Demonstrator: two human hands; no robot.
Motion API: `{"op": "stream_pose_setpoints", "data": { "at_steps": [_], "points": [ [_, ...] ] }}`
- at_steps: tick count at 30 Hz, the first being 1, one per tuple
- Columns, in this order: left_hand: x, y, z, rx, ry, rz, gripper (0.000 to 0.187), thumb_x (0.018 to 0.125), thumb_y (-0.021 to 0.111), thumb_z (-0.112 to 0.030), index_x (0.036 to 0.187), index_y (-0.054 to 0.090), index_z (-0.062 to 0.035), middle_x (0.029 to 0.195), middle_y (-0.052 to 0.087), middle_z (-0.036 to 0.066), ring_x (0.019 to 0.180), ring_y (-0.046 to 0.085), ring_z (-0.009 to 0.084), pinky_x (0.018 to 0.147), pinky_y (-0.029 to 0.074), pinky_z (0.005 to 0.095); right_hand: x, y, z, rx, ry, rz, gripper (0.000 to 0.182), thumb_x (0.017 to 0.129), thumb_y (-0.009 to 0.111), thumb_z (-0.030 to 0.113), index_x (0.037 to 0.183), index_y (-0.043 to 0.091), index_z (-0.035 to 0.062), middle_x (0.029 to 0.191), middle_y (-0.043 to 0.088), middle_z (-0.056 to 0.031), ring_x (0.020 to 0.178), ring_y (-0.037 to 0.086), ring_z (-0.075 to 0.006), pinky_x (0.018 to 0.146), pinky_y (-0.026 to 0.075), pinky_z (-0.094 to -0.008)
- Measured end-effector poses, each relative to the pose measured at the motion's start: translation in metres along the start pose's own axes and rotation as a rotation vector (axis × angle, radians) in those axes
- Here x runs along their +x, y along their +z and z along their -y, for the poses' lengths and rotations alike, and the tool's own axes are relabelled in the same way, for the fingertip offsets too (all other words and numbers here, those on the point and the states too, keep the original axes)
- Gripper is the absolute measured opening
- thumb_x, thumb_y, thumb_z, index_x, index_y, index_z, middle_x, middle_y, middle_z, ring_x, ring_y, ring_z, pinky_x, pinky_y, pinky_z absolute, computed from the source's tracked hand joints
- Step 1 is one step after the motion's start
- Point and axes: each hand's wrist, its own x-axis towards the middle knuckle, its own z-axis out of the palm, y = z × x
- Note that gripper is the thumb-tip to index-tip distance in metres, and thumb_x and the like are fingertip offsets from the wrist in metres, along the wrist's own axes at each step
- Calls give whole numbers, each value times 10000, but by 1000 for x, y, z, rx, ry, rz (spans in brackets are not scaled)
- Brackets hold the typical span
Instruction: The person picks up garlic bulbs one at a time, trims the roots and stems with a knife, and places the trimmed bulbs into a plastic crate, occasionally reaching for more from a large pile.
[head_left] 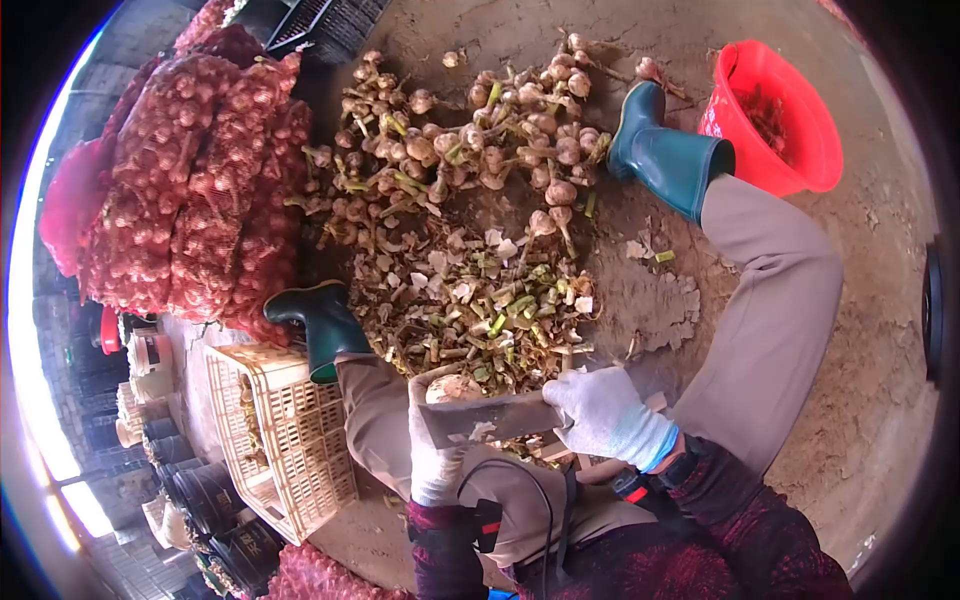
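Observation:
My right hand (pixel 605 415), in a pale work glove with a blue cuff, is closed round the handle of a wide-bladed knife (pixel 500 418). The blade points left, with bits of skin stuck to it, and overlaps my left hand (pixel 433 455) in this view. That hand, also gloved, is closed on a garlic bulb (pixel 453 388), which shows just above the blade; part of its fingers is hidden. Beyond the hands lies a heap of cut stems and papery skins (pixel 490 310). Farther out, a pile of garlic bulbs with stems (pixel 470 140) covers the floor.
Full red mesh sacks (pixel 190 190) stand at the left, above a cream plastic crate (pixel 300 430). A red tub (pixel 815 150) with scraps stands at the upper right. My green boots (pixel 665 155) flank the piles. Dark buckets (pixel 205 495) line the lower left.

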Motion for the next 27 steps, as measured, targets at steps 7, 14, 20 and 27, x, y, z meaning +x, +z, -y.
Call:
{"op": "stream_pose_setpoints", "data": {
  "at_steps": [7, 14, 20, 27],
  "points": [
    [17, -2, 34, 238, -12, -213, 554, 733, 768, -203, 1182, 491, -36, 971, 602, 48, 871, 591, 121, 786, 505, 260, 9, 14, -17, 54, 47, 61, 219, 673, 682, 185, 870, 616, 116, 773, 625, -78, 700, 657, -292, 588, 519, -418],
    [26, 2, 69, -94, -143, -371, 457, 785, 726, -262, 1115, 493, -49, 919, 607, 72, 754, 621, 170, 640, 540, 277, 16, 35, -41, 123, 163, 180, 247, 666, 683, 177, 899, 634, 109, 820, 659, -97, 784, 668, -306, 649, 521, -438],
    [8, 18, 40, -182, -5, -214, 873, 620, 740, 41, 1398, 352, -32, 1103, 569, 99, 911, 613, 195, 758, 549, 278, 20, 66, -86, -53, 536, 283, 171, 761, 584, 230, 837, 686, 116, 764, 677, -159, 751, 671, -352, 661, 527, -466],
    [16, 9, 24, -46, -13, -270, 604, 729, 699, 19, 1291, 484, -35, 1002, 599, 66, 848, 611, 160, 736, 525, 262, 10, 40, -38, 303, 607, 39, 266, 742, 621, 186, 962, 662, 42, 762, 653, -163, 695, 650, -283, 642, 496, -375]
  ]
}}
